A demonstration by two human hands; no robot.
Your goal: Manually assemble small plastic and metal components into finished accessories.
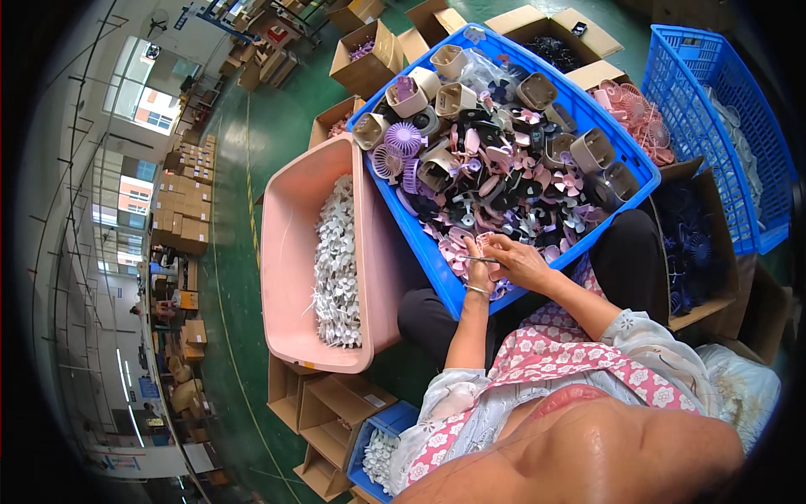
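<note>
Over the near edge of a blue crate (395, 214), my two hands are close together. My left hand (479, 275), with a bracelet at the wrist, is closed around a small pink plastic part (483, 240). My right hand (522, 263) is closed on a thin metal tool (481, 259) that lies across the left fingers; its exact kind is too small to tell. Below and beyond them, the crate holds a mixed heap of pink, black, white and purple plastic pieces, small fan blades (567, 182) among them. Purple round fan grilles (403, 139) and beige housings (456, 99) lie toward its far left.
Left of the crate stands a pink tub (285, 252) with white fan blades (337, 269). Cardboard boxes (367, 59) surround the crate; one at right holds dark blue fan parts (693, 244). A blue basket (722, 126) stands far right, a small blue bin (357, 462) near left.
</note>
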